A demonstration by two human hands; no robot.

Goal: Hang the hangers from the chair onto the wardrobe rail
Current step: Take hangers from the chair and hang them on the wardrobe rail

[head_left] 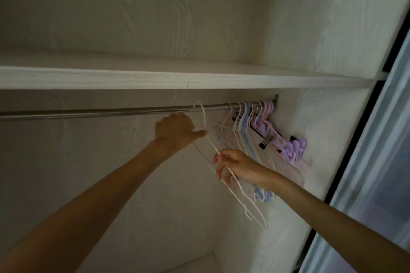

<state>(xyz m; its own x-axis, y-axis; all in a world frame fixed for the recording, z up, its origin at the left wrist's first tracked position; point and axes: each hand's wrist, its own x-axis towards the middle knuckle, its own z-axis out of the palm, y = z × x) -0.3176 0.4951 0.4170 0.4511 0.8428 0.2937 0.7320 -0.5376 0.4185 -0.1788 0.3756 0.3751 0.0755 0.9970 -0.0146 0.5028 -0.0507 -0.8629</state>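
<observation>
We reach up into the wardrobe with both arms stretched out, forearms bare. Our left hand [175, 131] is raised just below the rail [111, 112], seen from the back, its fingers curled near the neck of a white hanger [221, 168] and its thumb sticking out to the right; from this side we cannot tell whether the fingers actually grip the wire or only touch it. The hook of that hanger loops up over the rail just right of the left hand, and its thin frame slopes down and to the right. Our right hand [235, 166] is lower and further right, palm turned away, pinching the sloping arm of the white hanger between thumb and fingertips, with the other fingers loosely spread below it. The right arm comes in from the lower right corner, the left arm from the lower left, both angled upward toward the rail. At the right end of the rail, well apart from the left hand and just behind the right one, a bunch of hung hangers [255, 122] in pink, blue, white and purple sits packed together, some with metal clips. A white shelf [155, 77] runs across above the rail, and a sliding door [377, 162] stands along the right edge.
</observation>
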